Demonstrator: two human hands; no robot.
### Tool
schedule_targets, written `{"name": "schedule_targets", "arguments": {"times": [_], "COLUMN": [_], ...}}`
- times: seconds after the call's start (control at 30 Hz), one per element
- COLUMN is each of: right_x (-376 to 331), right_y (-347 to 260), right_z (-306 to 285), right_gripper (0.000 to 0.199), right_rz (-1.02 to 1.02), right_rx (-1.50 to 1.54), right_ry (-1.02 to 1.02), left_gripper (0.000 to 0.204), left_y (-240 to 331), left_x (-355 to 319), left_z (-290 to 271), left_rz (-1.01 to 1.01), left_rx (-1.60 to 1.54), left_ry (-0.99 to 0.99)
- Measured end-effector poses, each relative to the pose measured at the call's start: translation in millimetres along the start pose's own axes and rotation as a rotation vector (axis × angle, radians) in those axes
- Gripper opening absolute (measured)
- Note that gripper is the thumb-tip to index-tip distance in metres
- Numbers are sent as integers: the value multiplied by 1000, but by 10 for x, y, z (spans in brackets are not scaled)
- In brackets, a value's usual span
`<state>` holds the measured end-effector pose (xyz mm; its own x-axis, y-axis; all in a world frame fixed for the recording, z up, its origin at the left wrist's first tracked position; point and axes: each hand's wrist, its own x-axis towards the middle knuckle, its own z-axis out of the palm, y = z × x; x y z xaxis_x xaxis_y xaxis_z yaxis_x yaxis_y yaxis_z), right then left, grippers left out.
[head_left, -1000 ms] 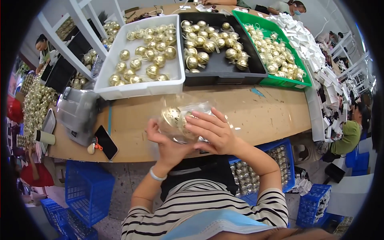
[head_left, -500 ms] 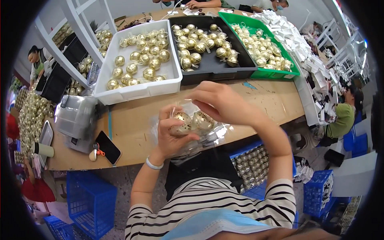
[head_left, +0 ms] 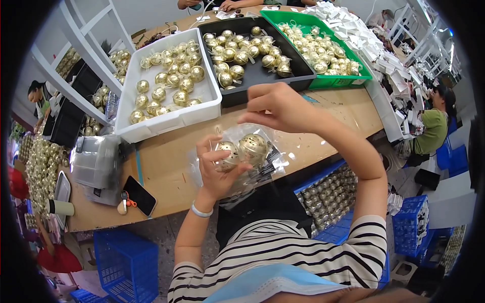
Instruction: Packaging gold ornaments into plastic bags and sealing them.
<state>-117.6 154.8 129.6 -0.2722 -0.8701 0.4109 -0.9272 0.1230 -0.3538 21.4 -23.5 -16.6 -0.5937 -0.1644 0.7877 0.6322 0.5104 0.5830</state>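
Observation:
Two gold patterned bauble ornaments sit side by side above the table edge in front of me. My left hand (head_left: pixel 218 170) has its fingers and thumb curled round the left bauble (head_left: pixel 227 154), with a pale loop standing up by the fingertips. Touching it is the right bauble (head_left: pixel 254 147), which lies against clear plastic bags (head_left: pixel 275 164). My right hand (head_left: pixel 280 107) is raised above and to the right of the baubles, fingers bent in a pinch; whatever they hold, perhaps a thread, is too fine to make out.
Beyond stand a white tray (head_left: pixel 172 121), a black tray (head_left: pixel 298 83) and a green tray (head_left: pixel 361 64), all with gold baubles. White paper pieces (head_left: pixel 348 30) heap at the right. On the left lie a phone (head_left: pixel 140 196), scissors (head_left: pixel 131 203) and stacked plastic bags (head_left: pixel 96 161).
My right hand has lifted slightly away from the baubles, uncovering more of the right one. My left hand keeps its hold. The whole view has shifted a little.

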Motion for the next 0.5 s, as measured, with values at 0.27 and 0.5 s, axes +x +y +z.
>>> {"name": "schedule_targets", "arguments": {"times": [0.27, 0.5], "right_x": [-564, -688], "right_y": [131, 93], "right_z": [582, 594], "right_gripper": [79, 28], "right_rz": [505, 56], "right_rx": [1033, 521], "right_ry": [139, 186], "left_gripper": [66, 70], "left_y": [-67, -213], "left_x": [-16, -159], "left_z": [-4, -37], "left_rz": [74, 106], "left_rx": [-9, 133], "left_ry": [-62, -60]}}
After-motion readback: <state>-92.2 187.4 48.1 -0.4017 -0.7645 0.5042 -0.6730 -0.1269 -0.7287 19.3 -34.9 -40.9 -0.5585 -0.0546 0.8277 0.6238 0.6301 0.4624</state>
